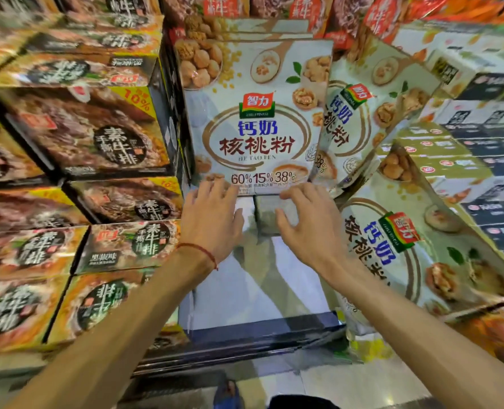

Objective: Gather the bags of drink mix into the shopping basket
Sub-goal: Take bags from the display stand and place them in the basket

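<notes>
Filling the left side: stacked brown boxes (91,134). Centre: drink mix bag (253,113) upright on the shelf (245,305), other bags (371,119) leaning at right. Left hand (212,214), fingers spread, touches the centre bag's bottom edge. Right hand (304,222), fingers bent, at the same edge; grip cannot be told.

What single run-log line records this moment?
phase: reaching | left hand: at walnut powder bag bottom edge | right hand: beside it | basket: unseen

two forearms (144,305), uncovered up to the frame edge. left hand (209,216) and right hand (306,222) bare. left wrist carries one thin red cord bracelet (199,250), short loose end hanging at its outer side. clothing not discernible.
</notes>
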`<action>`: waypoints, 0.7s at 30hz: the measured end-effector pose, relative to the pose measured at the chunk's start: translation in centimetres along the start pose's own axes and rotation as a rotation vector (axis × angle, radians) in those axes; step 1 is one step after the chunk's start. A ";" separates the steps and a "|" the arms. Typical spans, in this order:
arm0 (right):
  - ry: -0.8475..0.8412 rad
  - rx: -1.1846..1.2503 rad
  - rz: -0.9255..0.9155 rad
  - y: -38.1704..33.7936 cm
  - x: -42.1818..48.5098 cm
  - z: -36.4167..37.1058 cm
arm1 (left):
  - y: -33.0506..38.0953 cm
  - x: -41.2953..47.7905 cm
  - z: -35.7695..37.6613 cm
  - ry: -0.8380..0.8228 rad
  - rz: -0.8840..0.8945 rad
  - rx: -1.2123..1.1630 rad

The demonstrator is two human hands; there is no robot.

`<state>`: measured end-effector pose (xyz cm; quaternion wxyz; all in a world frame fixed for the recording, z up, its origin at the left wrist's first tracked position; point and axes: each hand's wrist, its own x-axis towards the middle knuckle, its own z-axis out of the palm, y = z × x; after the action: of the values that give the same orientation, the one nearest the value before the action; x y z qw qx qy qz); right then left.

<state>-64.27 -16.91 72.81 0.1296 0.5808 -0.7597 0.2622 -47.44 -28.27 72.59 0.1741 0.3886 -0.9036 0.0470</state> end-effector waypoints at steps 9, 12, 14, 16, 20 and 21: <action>-0.161 0.018 -0.232 -2.2 -6.4 -1.2 | 1.7 -9.8 -3.7 0.143 0.015 0.100; -0.168 0.072 -0.288 -3.2 -9.4 -1.5 | 3.4 -14.9 -4.2 0.127 -0.011 0.134; -0.190 0.125 -0.318 -3.9 -11.7 -1.6 | 4.2 -18.6 -4.2 0.091 -0.068 0.113; -0.228 0.180 -0.352 -4.7 -14.0 -1.6 | 5.1 -22.5 -4.3 0.066 -0.134 0.103; -0.330 0.208 -0.455 -7.1 -19.0 -2.1 | 7.0 -30.6 -5.2 -0.041 -0.257 0.146; -0.348 0.214 -0.489 -8.0 -20.3 -2.2 | 7.3 -32.6 -5.4 -0.077 -0.298 0.157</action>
<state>-50.95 -0.69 66.46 -0.0049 0.7926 -0.5765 0.1984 -30.44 0.37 66.57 0.1133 0.5322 -0.8355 0.0763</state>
